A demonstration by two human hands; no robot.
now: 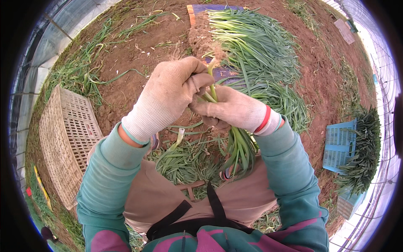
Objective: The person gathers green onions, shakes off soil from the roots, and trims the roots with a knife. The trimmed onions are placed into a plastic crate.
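My left hand (pixel 176 91), in a soiled knit glove, is closed around the pale stem of a leafy green plant like a young leek or garlic (pixel 213 91), just below its roots. My right hand (pixel 229 108), gloved too with a red band at the wrist, grips the stems lower down, and long green leaves hang below it over my knee. The rooty end points up and away from me. Beyond my hands lies a large row of similar plants (pixel 261 47), roots to the left, partly on a blue printed sheet (pixel 226 73). Some fingertips are hidden.
A whitish plastic crate (pixel 66 138) stands tilted at the left. Blue crates (pixel 338 145) at the right hold or adjoin dark green leaves (pixel 362 151). Loose leaves (pixel 192 160) lie between my feet and along the soil at the left. Greenhouse film walls (pixel 47 41) rise at the sides.
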